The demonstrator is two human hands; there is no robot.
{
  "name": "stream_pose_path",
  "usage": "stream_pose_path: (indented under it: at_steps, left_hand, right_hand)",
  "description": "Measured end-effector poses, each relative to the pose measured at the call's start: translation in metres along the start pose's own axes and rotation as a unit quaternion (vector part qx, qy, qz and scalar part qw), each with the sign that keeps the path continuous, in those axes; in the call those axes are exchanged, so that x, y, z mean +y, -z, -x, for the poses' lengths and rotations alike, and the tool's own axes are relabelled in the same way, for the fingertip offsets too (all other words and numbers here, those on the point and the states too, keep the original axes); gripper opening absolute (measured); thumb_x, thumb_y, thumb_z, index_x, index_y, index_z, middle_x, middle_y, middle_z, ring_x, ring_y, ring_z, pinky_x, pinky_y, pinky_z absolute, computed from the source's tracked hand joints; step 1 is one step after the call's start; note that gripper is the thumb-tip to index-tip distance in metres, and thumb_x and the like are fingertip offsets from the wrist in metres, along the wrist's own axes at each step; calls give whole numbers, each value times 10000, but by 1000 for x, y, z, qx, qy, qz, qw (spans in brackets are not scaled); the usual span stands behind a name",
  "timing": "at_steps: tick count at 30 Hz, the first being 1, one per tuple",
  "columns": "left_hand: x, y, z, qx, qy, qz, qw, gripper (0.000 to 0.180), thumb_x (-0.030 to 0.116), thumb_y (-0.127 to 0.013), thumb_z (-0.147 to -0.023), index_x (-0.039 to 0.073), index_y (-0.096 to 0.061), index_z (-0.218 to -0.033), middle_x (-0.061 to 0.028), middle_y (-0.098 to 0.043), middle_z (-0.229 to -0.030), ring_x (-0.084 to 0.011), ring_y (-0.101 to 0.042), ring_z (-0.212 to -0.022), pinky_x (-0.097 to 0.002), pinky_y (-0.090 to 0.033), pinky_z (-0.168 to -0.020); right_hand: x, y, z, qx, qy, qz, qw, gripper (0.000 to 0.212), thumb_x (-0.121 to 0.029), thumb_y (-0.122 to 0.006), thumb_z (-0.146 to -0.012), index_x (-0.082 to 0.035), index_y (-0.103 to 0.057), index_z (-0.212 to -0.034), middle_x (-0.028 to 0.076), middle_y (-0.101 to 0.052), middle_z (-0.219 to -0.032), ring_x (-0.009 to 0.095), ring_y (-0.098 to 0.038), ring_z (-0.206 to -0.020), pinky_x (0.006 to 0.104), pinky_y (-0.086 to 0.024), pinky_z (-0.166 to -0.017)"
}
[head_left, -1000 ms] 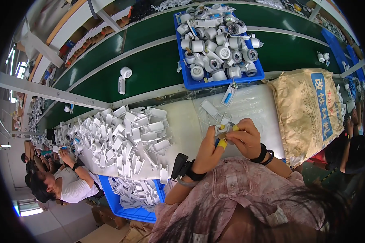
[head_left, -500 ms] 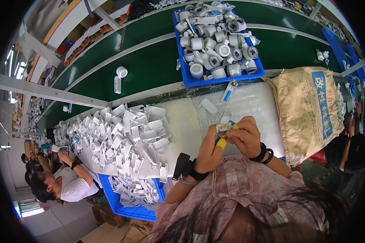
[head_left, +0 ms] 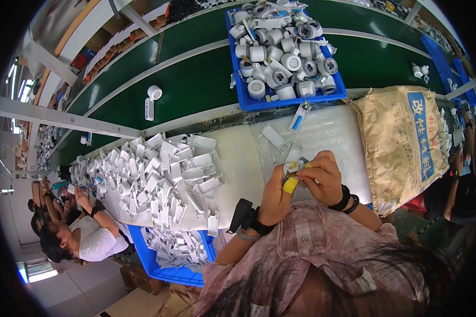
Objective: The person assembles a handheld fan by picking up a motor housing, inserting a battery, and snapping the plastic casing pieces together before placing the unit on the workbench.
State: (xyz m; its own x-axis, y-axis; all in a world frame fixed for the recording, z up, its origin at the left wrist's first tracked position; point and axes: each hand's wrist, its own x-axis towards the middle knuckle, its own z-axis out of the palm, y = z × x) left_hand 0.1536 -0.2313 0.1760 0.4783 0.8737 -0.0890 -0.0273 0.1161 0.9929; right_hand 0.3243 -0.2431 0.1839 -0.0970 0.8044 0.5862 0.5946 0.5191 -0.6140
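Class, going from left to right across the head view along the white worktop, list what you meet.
Heap of white plastic parts → left hand → right hand → tan woven sack.

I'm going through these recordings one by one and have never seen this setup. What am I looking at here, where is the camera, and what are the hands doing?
There is no machine here: a person works with two bare hands, and the single wide, bulging picture comes from a camera worn on their head, looking down. Straight edges bend near the rim.

The left hand, with a yellow cover on one fingertip, and the right hand meet over the white worktable, together pinching a small whitish part; its details are too small to make out.

To the left lies a heap of flat white plastic pieces, and more fill a blue bin below the table edge. Beyond the table runs a green conveyor belt carrying a blue tray of round white parts. A tan sack lies at the right. Another person works at the lower left.
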Motion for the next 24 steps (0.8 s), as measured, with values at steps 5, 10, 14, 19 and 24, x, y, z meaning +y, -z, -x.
stream_pose_path:
  at_steps: [5, 10, 14, 19, 24]
  left_hand:
    - [0, -1, 0, 26, -12, -62, 998, 245, 47, -412, -930, 8, -456, -1168, -46, -556, -866, -80, -523, -711, -224, -438, -616]
    - [4, 0, -2, 1, -10, -57, 998, 292, 43, -426, -923, 6, -443, -1212, -54, -570, -881, -86, -527, -711, -226, -437, -617]
    - [4, 2, -2, -19, 38, -67, 997, 367, 59, -487, -913, -5, -409, -1266, -225, -579, -1053, -377, -583, -973, -367, -458, -827]
    - [3, 1, 1, -19, 26, -76, 997, 377, 75, -498, -923, -3, -399, -1278, -143, -570, -993, -233, -547, -856, -306, -442, -737]
    - [6, 1, -1, -19, 6, -78, 997, 387, 102, -534, -927, 3, -405, -1277, -77, -572, -927, -104, -533, -739, -242, -445, -644]
  right_hand:
    - [-3, 2, -1, -4, 7, 10, 1000, 283, -10, -767, -622, -95, -683, -879, 46, -540, -806, 246, -486, -742, 349, -394, -704]
    - [0, 7, -2, -14, 23, 20, 999, 282, -20, -769, -631, -87, -677, -890, 52, -547, -815, 248, -496, -745, 351, -395, -702]
    - [-1, 9, -3, -31, 40, 41, 998, 279, -43, -778, -638, -91, -675, -892, 49, -556, -835, 248, -503, -759, 355, -401, -710]
    - [0, 9, 0, -31, 53, 60, 996, 296, -76, -798, -626, -99, -677, -895, 37, -557, -844, 248, -501, -769, 354, -406, -725]
    - [2, 9, 1, -12, 64, 34, 997, 314, -76, -803, -617, -95, -680, -905, 32, -550, -835, 233, -504, -760, 359, -407, -732]
